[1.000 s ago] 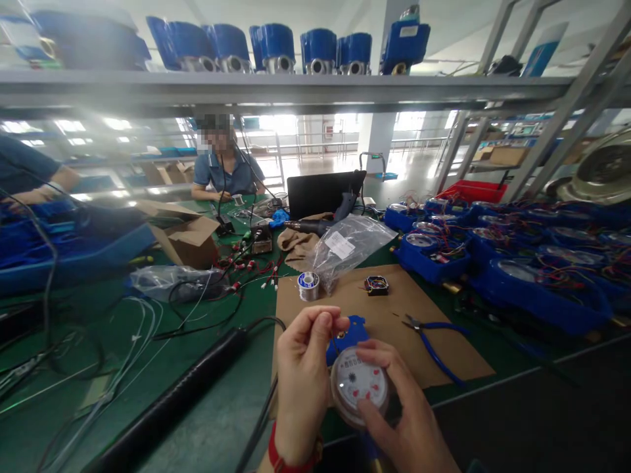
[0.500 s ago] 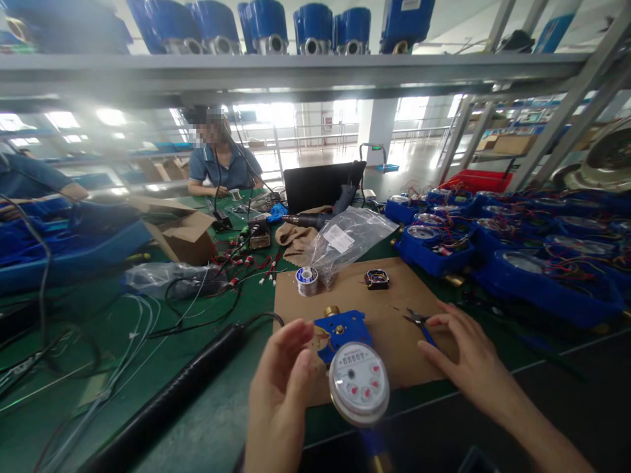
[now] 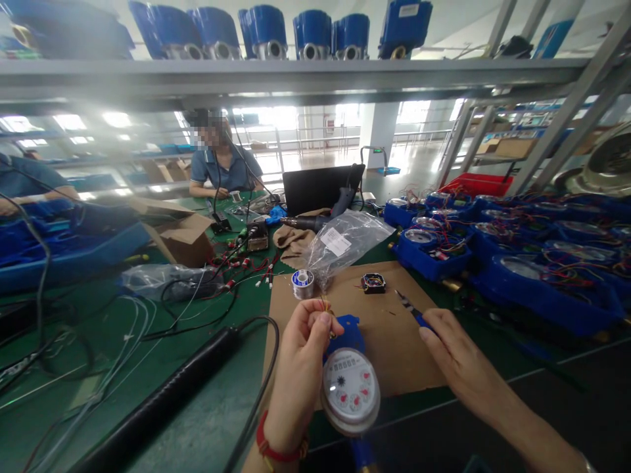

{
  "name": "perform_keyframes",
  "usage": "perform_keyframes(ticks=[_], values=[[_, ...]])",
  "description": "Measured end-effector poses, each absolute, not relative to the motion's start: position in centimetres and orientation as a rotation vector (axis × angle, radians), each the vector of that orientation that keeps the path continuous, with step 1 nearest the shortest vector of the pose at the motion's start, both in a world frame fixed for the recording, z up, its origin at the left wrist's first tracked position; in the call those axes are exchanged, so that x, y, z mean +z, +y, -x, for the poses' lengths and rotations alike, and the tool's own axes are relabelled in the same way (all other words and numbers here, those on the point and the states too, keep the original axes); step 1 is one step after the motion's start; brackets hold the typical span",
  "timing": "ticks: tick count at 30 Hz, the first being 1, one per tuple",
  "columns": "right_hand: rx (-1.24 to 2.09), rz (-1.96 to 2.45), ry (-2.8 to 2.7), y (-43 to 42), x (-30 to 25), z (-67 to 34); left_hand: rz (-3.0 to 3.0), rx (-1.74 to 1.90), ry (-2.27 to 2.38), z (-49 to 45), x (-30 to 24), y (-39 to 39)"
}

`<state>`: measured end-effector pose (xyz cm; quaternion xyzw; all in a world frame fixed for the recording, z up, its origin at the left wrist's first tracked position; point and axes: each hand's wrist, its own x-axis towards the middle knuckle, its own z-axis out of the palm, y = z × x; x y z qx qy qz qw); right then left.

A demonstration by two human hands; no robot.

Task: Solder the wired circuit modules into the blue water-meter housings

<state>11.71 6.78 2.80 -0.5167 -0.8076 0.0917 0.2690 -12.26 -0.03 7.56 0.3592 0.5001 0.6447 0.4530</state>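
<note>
My left hand (image 3: 308,338) is closed in a pinch on thin yellow and dark wires (image 3: 324,303), above a blue housing plate (image 3: 351,332). In front of that plate is a round white water meter dial (image 3: 351,387) with red pointers, its face turned up to me. My right hand (image 3: 451,351) is wrapped round the blue handles of small cutting pliers (image 3: 411,307), whose dark jaws point up and left over the cardboard sheet (image 3: 394,358). A small black box with coloured wires (image 3: 373,283) lies farther back on the cardboard.
A solder spool (image 3: 302,284) and a clear plastic bag (image 3: 345,243) stand behind the plate. Several blue meters with loose wires (image 3: 434,246) fill the right side. A black tube (image 3: 172,394) lies at left. A co-worker (image 3: 224,167) sits opposite. A shelf (image 3: 315,79) crosses above.
My left hand has moved from beside the blue plate onto the wires and pinched them. My right hand has closed round the pliers and lifted them; before, its fingers were apart beside them.
</note>
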Motion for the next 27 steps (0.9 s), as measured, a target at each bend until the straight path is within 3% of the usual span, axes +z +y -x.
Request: perform_keyframes(ticks=[5, 10, 19, 27], values=[[0.916, 1.068, -2.093, 5.0, 5.6, -7.5, -0.826, 1.59, 1.239, 12.1, 7.5, 0.4], [1.171, 0.835, -2.061, 4.9, 7.0, -5.3, -0.793, 1.598, 1.229, 12.1, 7.4, 0.7], [1.286, 0.786, -2.023, 4.3, 6.8, -4.6, -0.805, 1.574, 1.239, 12.2, 7.3, 1.1], [1.199, 0.788, -2.069, 4.5, 6.6, -4.2, -0.84, 1.563, 1.314, 11.9, 7.6, 1.3]])
